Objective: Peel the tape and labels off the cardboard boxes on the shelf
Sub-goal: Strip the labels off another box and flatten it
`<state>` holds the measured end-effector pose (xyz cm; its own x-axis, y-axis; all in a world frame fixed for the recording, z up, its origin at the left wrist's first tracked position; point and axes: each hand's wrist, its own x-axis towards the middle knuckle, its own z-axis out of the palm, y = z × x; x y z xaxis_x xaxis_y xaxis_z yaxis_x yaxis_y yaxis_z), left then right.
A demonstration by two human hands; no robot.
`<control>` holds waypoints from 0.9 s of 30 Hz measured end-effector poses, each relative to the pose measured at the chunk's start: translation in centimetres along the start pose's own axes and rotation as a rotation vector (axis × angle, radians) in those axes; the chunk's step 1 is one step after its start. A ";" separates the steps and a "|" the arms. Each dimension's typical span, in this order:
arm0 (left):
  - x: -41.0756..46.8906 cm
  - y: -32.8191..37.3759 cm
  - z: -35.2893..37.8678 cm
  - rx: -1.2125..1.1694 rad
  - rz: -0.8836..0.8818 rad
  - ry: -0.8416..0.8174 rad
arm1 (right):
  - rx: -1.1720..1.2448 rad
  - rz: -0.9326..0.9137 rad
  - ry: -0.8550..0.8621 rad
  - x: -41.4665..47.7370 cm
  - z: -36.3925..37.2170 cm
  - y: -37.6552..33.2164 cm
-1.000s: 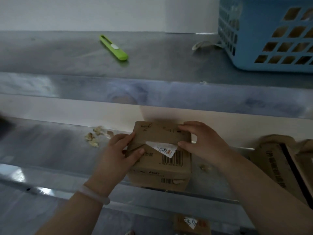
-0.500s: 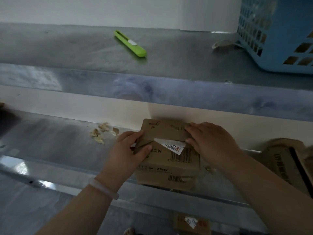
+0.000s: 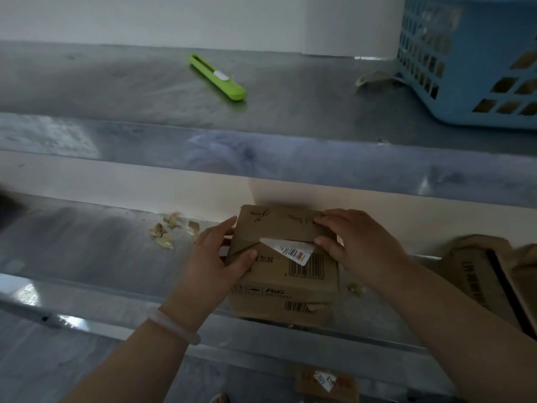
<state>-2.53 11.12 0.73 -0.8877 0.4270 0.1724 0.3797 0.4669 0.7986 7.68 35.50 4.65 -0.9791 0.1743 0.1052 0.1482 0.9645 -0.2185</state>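
Gripping a small cardboard box (image 3: 290, 274) at the front of the lower steel shelf (image 3: 87, 251), straight ahead at 12 o'clock. Curling the left hand (image 3: 215, 263) round the box's 9 o'clock side, thumb pressed on top. Pinching the upper flap at 3 o'clock with the right hand (image 3: 357, 242), thumb touching the end of a white barcode label (image 3: 290, 251); cannot tell whether gripping the label too. Showing the label's long axis running 9 to 3 o'clock, probably favouring a right-hand pull along it.

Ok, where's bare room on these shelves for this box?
Upper shelf: bare steel between the green cutter and the blue basket. Lower shelf: left of the tape scraps. Crowded right of the small box, where more cartons lie.
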 end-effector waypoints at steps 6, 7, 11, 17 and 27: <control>-0.4 0.0 0.7 -0.289 -0.166 -0.055 | 0.326 0.245 -0.201 -1.0 1.2 -2.9; -0.6 0.4 0.6 -0.317 -0.163 -0.032 | 0.386 0.263 -0.184 -1.4 1.7 -3.3; -1.3 2.5 -0.3 -0.430 -0.062 0.086 | 0.509 0.293 -0.040 -2.7 2.2 -3.7; -0.9 4.7 -0.4 -0.146 0.349 0.000 | 0.710 0.377 -0.041 -4.2 3.3 -2.8; -0.3 6.3 3.9 0.141 0.526 -0.097 | 0.759 0.193 0.398 -5.8 1.1 -2.7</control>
<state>1.11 16.96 3.42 -0.5436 0.6968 0.4680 0.8024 0.2679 0.5333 12.78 31.70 3.55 -0.8042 0.5135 0.2993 0.0350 0.5436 -0.8386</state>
